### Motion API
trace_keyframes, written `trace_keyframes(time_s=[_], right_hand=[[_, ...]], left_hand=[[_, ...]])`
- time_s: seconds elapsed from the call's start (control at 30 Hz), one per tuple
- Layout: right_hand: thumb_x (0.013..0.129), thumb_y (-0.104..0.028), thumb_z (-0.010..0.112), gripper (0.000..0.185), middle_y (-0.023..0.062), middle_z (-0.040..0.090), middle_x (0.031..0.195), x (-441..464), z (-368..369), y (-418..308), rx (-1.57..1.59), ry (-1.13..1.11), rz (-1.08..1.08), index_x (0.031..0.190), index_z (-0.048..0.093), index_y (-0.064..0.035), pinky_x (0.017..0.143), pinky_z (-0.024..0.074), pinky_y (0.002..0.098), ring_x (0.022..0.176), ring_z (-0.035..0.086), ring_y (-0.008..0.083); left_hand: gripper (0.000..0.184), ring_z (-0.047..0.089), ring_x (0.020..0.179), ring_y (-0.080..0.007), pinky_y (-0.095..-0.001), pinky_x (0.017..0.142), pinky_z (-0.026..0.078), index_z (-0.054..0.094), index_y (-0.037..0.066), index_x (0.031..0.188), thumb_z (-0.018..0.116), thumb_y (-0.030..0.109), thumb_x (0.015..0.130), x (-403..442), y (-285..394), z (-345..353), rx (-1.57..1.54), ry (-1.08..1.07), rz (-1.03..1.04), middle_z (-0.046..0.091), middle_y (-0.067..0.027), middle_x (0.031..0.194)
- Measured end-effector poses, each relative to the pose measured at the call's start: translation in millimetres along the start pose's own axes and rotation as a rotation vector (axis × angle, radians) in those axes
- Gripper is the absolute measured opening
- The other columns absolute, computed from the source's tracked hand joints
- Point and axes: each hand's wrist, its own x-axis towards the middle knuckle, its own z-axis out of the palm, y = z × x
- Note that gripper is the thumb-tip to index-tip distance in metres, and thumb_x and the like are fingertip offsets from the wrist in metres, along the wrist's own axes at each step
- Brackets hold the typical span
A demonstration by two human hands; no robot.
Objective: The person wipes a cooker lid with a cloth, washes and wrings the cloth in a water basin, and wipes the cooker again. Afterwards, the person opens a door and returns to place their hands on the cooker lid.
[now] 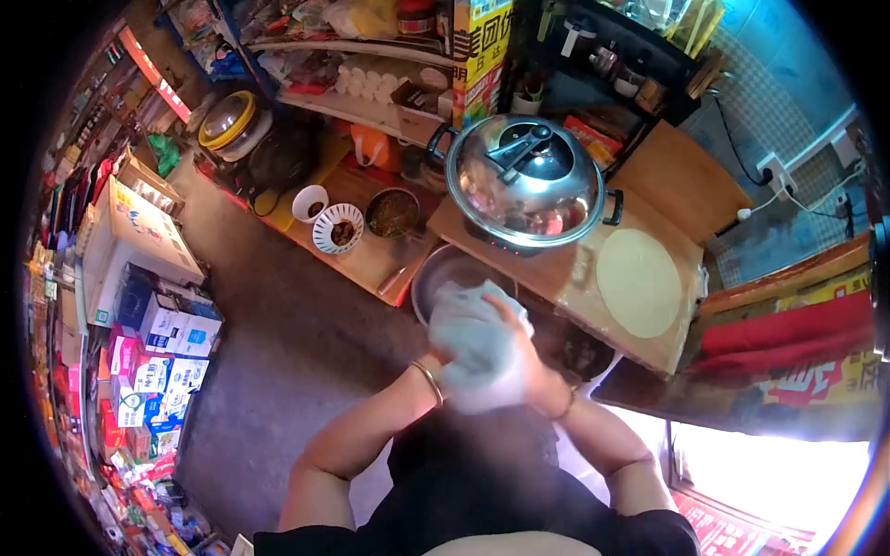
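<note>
A pale, whitish cloth or bag (475,347), blurred by motion, is bunched up between my two hands in front of my body. My left hand (434,360), with a bangle at the wrist, grips its left side. On the other side my right hand (527,357) is wrapped round it. Partly behind the bundle is a round basin (445,275). Beyond it a large lidded steel pan (524,181) sits on the counter. A flat round sheet of dough (638,283) lies on the wooden board (579,301) to the right.
Two white bowls (337,229) and a dark bowl of food (392,212) stand on the low table (357,269). Shelves (352,116) rise behind. Stacked boxes (167,343) are at the left. A red cloth (788,338) lies at the right, near wall sockets and cords.
</note>
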Motion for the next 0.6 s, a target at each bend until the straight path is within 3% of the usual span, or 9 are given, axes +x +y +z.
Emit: trace_keyframes(time_s=[0.1, 0.23, 0.3, 0.33, 0.37, 0.4, 0.47, 0.53, 0.6], right_hand=[[0.064, -0.032, 0.066, 0.046, 0.0106, 0.060, 0.108, -7.2, 14.0, 4.8, 0.090, -0.137, 0.132, 0.104, 0.061, -0.0104, 0.088, 0.0399, 0.0374, 0.098, 0.057, 0.0287], [0.066, -0.030, 0.066, 0.039, 0.0125, 0.063, 0.094, -20.3, 26.8, 37.6, 0.405, -0.041, 0.292, 0.100, 0.062, -0.0095, 0.075, 0.0466, 0.0389, 0.081, 0.061, 0.0303], [0.073, -0.018, 0.061, 0.022, 0.0168, 0.064, 0.082, -29.5, 25.4, 71.2, 0.083, -0.167, 0.310, 0.093, 0.063, -0.0075, 0.065, 0.0498, 0.0404, 0.078, 0.062, 0.0337], [0.075, -0.015, 0.058, 0.023, 0.0186, 0.063, 0.081, -30.4, 10.2, 60.9, -0.181, -0.361, 0.748, 0.095, 0.062, -0.0065, 0.065, 0.0501, 0.0431, 0.076, 0.062, 0.0361], [0.076, -0.017, 0.057, 0.024, 0.0211, 0.063, 0.078, -56.6, 21.3, 89.7, -0.247, -0.352, 0.769, 0.096, 0.062, -0.0048, 0.066, 0.0495, 0.0467, 0.073, 0.061, 0.0396], [0.075, -0.014, 0.058, 0.032, 0.0225, 0.062, 0.082, -68.1, 22.8, 106.9, -0.310, -0.394, 0.886, 0.103, 0.057, -0.0011, 0.069, 0.0501, 0.0437, 0.074, 0.062, 0.0373], [0.074, -0.010, 0.058, 0.039, 0.0203, 0.062, 0.091, -84.9, 1.2, 125.3, 0.076, -0.021, 0.780, 0.110, 0.050, 0.0022, 0.075, 0.0497, 0.0391, 0.083, 0.063, 0.0306], [0.074, -0.008, 0.058, 0.044, 0.0154, 0.059, 0.101, -84.2, -33.5, 136.5, 0.492, 0.060, 1.036, 0.115, 0.045, 0.0017, 0.081, 0.0480, 0.0338, 0.093, 0.059, 0.0233], [0.076, -0.008, 0.058, 0.041, 0.0120, 0.058, 0.102, -44.2, -83.0, 112.3, 0.820, 0.351, 1.155, 0.115, 0.047, 0.0015, 0.081, 0.0480, 0.0315, 0.096, 0.057, 0.0204]], left_hand=[[0.031, 0.058, 0.091, -0.0264, -0.0367, 0.081, 0.046, 0.059, 0.006, 0.104, 0.058, 0.014, 0.074, 5.2, 14.3, -1.6, 0.308, -0.171, 0.142, 0.059, -0.0111, 0.099], [0.023, 0.058, 0.083, -0.0227, -0.0348, 0.078, 0.046, 0.059, 0.003, 0.094, 0.056, 0.013, 0.073, 11.0, 50.6, -16.8, 0.934, -0.498, 0.400, 0.059, -0.0090, 0.087], [0.027, 0.058, 0.089, -0.0246, -0.0347, 0.082, 0.046, 0.059, 0.004, 0.099, 0.057, 0.013, 0.074, 14.3, 71.4, -38.6, 0.837, -0.414, 0.423, 0.060, -0.0095, 0.094], [0.031, 0.059, 0.094, -0.0265, -0.0346, 0.085, 0.046, 0.060, 0.005, 0.104, 0.058, 0.014, 0.075, 15.1, 79.3, -50.7, 0.743, -0.328, 0.433, 0.061, -0.0101, 0.100], [0.031, 0.058, 0.097, -0.0270, -0.0360, 0.086, 0.046, 0.058, 0.004, 0.105, 0.060, 0.013, 0.076, 15.0, 82.7, -62.1, 0.700, -0.260, 0.387, 0.060, -0.0105, 0.105], [0.031, 0.058, 0.097, -0.0270, -0.0360, 0.086, 0.046, 0.058, 0.004, 0.105, 0.060, 0.013, 0.076, 20.0, 84.9, -72.9, 0.696, -0.259, 0.403, 0.060, -0.0105, 0.105], [0.032, 0.057, 0.099, -0.0275, -0.0375, 0.087, 0.045, 0.057, 0.003, 0.108, 0.061, 0.012, 0.077, 33.2, 89.5, -93.0, 0.706, 0.045, 0.287, 0.059, -0.0121, 0.109], [0.041, 0.053, 0.108, -0.0305, -0.0385, 0.092, 0.042, 0.051, 0.002, 0.119, 0.061, 0.012, 0.080, 56.6, 95.1, -112.6, 0.748, 0.100, 0.225, 0.053, -0.0161, 0.120], [0.046, 0.049, 0.112, -0.0312, -0.0385, 0.094, 0.041, 0.047, 0.002, 0.124, 0.060, 0.013, 0.081, 89.6, 92.1, -121.3, 0.750, 0.128, 0.222, 0.050, -0.0172, 0.124]])
